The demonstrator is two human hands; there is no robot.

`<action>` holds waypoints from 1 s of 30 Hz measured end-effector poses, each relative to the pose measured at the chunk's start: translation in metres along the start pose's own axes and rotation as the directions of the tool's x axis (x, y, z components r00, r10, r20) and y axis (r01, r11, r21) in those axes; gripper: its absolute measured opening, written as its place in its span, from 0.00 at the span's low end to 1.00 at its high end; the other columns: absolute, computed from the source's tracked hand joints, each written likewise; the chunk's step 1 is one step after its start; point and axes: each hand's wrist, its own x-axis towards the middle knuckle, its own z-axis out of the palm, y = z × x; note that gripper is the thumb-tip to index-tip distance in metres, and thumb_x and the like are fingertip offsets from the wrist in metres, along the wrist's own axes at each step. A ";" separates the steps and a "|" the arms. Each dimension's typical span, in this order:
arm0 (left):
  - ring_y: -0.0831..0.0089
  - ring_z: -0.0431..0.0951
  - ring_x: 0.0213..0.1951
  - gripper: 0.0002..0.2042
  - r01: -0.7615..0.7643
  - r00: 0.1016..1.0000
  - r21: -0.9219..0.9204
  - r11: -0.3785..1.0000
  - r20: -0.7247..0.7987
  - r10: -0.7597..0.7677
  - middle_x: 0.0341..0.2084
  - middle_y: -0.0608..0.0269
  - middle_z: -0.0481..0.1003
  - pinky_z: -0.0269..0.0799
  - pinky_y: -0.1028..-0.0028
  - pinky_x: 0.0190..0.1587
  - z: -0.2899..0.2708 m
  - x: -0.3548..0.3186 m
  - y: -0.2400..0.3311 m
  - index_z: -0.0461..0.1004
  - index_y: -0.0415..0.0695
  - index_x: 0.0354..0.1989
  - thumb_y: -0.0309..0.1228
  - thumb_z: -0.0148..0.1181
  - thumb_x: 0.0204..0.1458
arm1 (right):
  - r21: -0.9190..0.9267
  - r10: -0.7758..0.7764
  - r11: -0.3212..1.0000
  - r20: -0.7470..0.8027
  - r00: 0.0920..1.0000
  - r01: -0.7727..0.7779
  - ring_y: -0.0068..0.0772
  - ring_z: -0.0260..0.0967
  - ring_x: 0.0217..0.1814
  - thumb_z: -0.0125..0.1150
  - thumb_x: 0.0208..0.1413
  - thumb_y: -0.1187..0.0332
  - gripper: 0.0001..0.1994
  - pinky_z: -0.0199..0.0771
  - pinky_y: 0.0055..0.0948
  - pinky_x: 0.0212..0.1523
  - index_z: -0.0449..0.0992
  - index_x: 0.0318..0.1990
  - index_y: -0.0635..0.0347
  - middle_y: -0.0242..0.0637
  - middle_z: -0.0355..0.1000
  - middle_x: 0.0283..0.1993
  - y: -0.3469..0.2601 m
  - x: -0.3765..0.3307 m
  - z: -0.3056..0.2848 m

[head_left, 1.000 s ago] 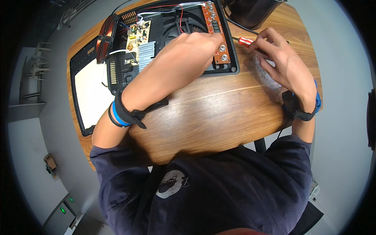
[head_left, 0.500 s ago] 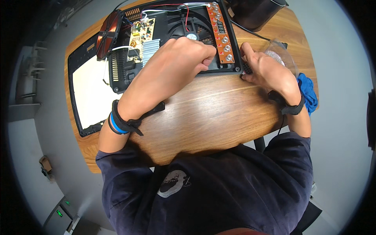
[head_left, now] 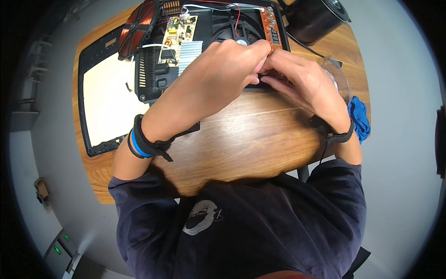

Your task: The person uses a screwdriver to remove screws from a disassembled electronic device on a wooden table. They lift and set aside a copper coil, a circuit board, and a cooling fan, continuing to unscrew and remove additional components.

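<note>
An opened induction cooker's black housing [head_left: 149, 79] lies at the far side of the table. Over its near right corner, my left hand [head_left: 225, 69] and my right hand [head_left: 304, 79] meet with fingertips pinched together. Whatever is between them is hidden behind the fingers. Just beyond the hands, an orange control board [head_left: 270, 19] with a display is partly covered. Left of it is a black fan [head_left: 232, 35]. A silver heat sink [head_left: 190, 55] and a yellowish circuit board [head_left: 175, 33] show beyond my left forearm.
A copper coil [head_left: 138, 29] leans at the housing's left. The cooker's top panel [head_left: 104, 104] lies at the table's left. A black kettle [head_left: 318, 18] stands far right. Near the right edge are a clear plastic container [head_left: 341, 79] and a blue cloth [head_left: 359, 118].
My right hand has moved left from beside the housing to meet my left hand, covering the near part of the control board. My left hand has shifted slightly right; the view has shifted too.
</note>
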 end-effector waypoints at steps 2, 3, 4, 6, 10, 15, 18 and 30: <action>0.44 0.80 0.29 0.19 0.008 1.000 0.006 1.000 -0.008 -0.007 0.23 0.49 0.73 0.70 0.57 0.31 -0.002 -0.001 -0.001 0.65 0.42 0.38 0.21 0.77 0.58 | -0.001 -0.040 0.999 -0.002 0.999 0.040 0.55 0.82 0.51 0.72 0.66 0.73 0.12 0.83 0.47 0.51 0.82 0.55 0.58 0.43 0.81 0.49 0.001 0.003 0.002; 0.44 0.80 0.29 0.19 0.012 1.000 0.011 1.000 -0.011 -0.012 0.23 0.48 0.73 0.70 0.58 0.31 -0.002 -0.001 -0.002 0.65 0.43 0.38 0.22 0.77 0.58 | 0.006 -0.057 0.998 0.006 0.998 0.057 0.55 0.82 0.51 0.73 0.66 0.73 0.12 0.84 0.47 0.51 0.82 0.54 0.58 0.42 0.81 0.49 0.003 0.004 0.001; 0.44 0.80 0.29 0.19 0.005 1.000 0.005 1.000 -0.017 -0.005 0.23 0.48 0.73 0.70 0.58 0.31 -0.002 -0.001 -0.002 0.65 0.43 0.38 0.22 0.78 0.58 | 0.013 -0.074 0.997 0.014 0.997 0.074 0.54 0.82 0.51 0.73 0.65 0.72 0.12 0.84 0.47 0.51 0.83 0.54 0.58 0.42 0.81 0.50 0.004 0.006 0.002; 0.44 0.80 0.28 0.19 -0.012 1.000 -0.006 1.000 -0.026 0.012 0.23 0.48 0.73 0.70 0.57 0.31 -0.001 -0.002 -0.003 0.65 0.42 0.38 0.22 0.78 0.58 | 0.005 -0.095 0.995 0.000 0.995 0.095 0.54 0.82 0.50 0.73 0.66 0.72 0.10 0.83 0.47 0.50 0.83 0.53 0.58 0.41 0.81 0.48 0.007 0.005 0.006; 0.45 0.81 0.28 0.19 0.028 0.999 0.021 0.999 0.018 -0.028 0.23 0.48 0.73 0.70 0.58 0.30 0.001 -0.003 -0.007 0.66 0.42 0.38 0.23 0.78 0.58 | -0.029 -0.178 0.984 0.001 0.984 0.178 0.54 0.81 0.47 0.73 0.66 0.71 0.09 0.83 0.48 0.48 0.82 0.50 0.58 0.41 0.80 0.45 0.015 0.008 0.008; 0.46 0.81 0.28 0.16 0.083 0.993 0.051 0.995 0.083 -0.087 0.24 0.53 0.76 0.75 0.59 0.33 0.001 -0.003 -0.008 0.70 0.42 0.40 0.26 0.78 0.59 | -0.099 -0.099 0.990 -0.001 0.995 0.099 0.54 0.80 0.46 0.73 0.67 0.70 0.07 0.82 0.47 0.46 0.80 0.46 0.60 0.45 0.78 0.42 0.028 0.002 -0.005; 0.49 0.84 0.44 0.15 0.086 0.967 0.207 0.975 0.216 -0.132 0.38 0.54 0.82 0.79 0.55 0.48 -0.007 -0.008 0.000 0.74 0.41 0.44 0.31 0.77 0.60 | -0.156 -0.015 0.988 -0.032 0.999 0.010 0.52 0.82 0.44 0.71 0.68 0.68 0.07 0.83 0.46 0.46 0.80 0.44 0.60 0.45 0.79 0.40 0.050 -0.011 -0.036; 0.42 0.72 0.78 0.19 0.107 0.789 0.516 0.850 0.476 -0.389 0.84 0.50 0.63 0.80 0.50 0.71 -0.011 -0.001 0.017 0.83 0.42 0.57 0.31 0.78 0.59 | -0.245 0.463 0.872 0.127 0.877 -0.424 0.38 0.87 0.40 0.76 0.58 0.73 0.07 0.88 0.35 0.48 0.88 0.43 0.64 0.40 0.88 0.38 0.115 -0.093 -0.106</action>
